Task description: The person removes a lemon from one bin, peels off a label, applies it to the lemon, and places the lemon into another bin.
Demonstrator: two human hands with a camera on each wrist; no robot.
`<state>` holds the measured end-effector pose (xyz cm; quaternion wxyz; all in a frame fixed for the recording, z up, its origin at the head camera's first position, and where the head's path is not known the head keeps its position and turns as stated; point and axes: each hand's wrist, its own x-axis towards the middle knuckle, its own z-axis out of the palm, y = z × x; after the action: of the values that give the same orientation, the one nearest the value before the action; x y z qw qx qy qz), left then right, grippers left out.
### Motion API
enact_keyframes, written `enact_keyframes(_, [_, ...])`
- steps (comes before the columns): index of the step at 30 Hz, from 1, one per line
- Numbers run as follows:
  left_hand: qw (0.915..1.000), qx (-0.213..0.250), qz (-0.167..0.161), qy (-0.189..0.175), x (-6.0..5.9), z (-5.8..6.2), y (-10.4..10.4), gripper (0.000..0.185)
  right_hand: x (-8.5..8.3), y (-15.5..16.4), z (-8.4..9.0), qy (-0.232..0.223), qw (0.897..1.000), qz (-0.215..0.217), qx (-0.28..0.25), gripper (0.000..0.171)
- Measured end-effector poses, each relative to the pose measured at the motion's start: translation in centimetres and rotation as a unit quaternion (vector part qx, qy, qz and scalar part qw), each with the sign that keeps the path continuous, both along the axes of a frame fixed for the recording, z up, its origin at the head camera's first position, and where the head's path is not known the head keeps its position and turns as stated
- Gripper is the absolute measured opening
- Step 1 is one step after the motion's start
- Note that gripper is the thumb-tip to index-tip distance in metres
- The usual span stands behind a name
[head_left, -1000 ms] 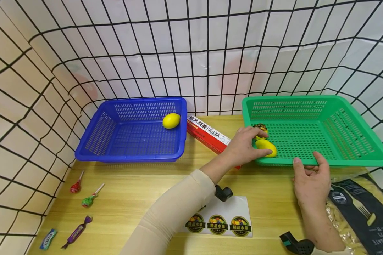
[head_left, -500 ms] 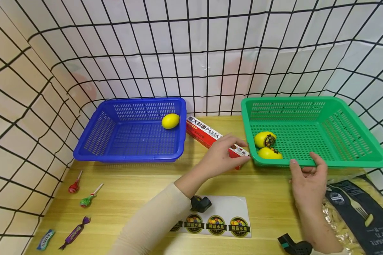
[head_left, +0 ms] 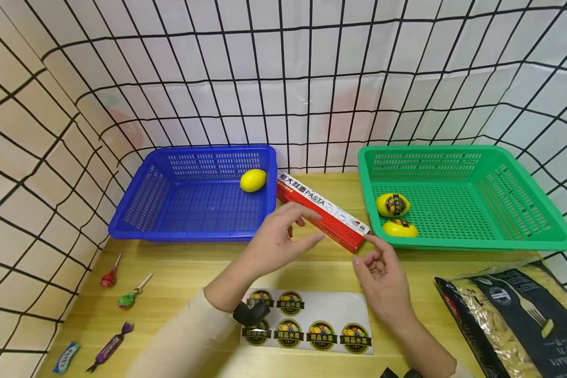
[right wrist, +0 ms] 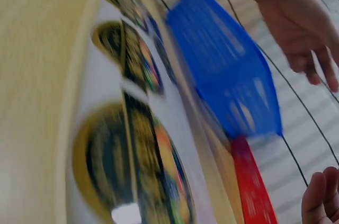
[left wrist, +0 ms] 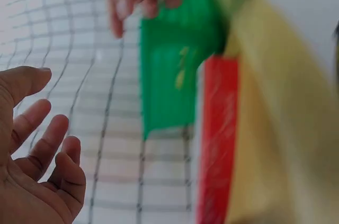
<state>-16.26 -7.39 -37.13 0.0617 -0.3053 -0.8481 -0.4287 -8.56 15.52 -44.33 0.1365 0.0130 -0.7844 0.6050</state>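
My left hand [head_left: 283, 239] hovers empty with relaxed fingers over the table between the two baskets, just in front of the red pasta box [head_left: 321, 211]; its palm [left wrist: 26, 171] shows bare in the left wrist view. My right hand [head_left: 380, 273] hangs loosely curled near the box's right end and holds nothing. Two stickered lemons [head_left: 393, 205] [head_left: 399, 228] lie in the green basket [head_left: 477, 244]. One plain lemon [head_left: 253, 180] rests in the blue basket [head_left: 189, 233]. A sticker sheet [head_left: 312, 328] lies below both hands, and it fills the blurred right wrist view [right wrist: 122, 144].
Two lollipops [head_left: 123, 286] and wrapped candies [head_left: 111, 346] lie at the front left. A pasta bag [head_left: 515, 315] sits at the front right. A gridded white backdrop surrounds the table.
My left hand let go of the lemon in the green basket and drew back left towards the pasta box. My right hand left the green basket's rim and moved left.
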Motion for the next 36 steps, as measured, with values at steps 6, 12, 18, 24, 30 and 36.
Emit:
enact_keyframes(6, [0.9965, 0.013, 0.081, -0.012, -3.4, 3.2, -4.1, 0.032, -0.4, -3.6, 0.1, 0.039, 0.994, 0.093, 0.029, 0.046])
enact_keyframes(12, [0.9886, -0.041, 0.138, -0.046, -7.1, 5.6, -7.2, 0.040, -1.7, -6.4, 1.6, 0.017, 0.990, 0.125, 0.059, 0.047])
enact_keyframes(18, [0.9838, -0.055, 0.156, -0.071, -10.3, 7.2, -8.8, 0.044, -3.3, -8.5, 2.9, -0.017, 0.988, 0.135, 0.068, 0.047])
enact_keyframes(24, [0.9762, -0.095, 0.155, -0.118, -13.2, 7.4, -9.0, 0.048, -4.8, -10.7, 3.1, -0.067, 0.983, 0.153, 0.080, 0.055])
enact_keyframes(30, [0.9672, -0.111, 0.175, -0.147, -15.6, 7.5, -8.8, 0.054, -6.6, -12.1, 3.0, -0.092, 0.980, 0.151, 0.097, 0.061])
enact_keyframes(36, [0.9639, -0.180, 0.145, -0.133, -17.8, 6.4, -9.0, 0.054, -7.7, -12.9, 2.3, -0.093, 0.977, 0.156, 0.112, 0.063])
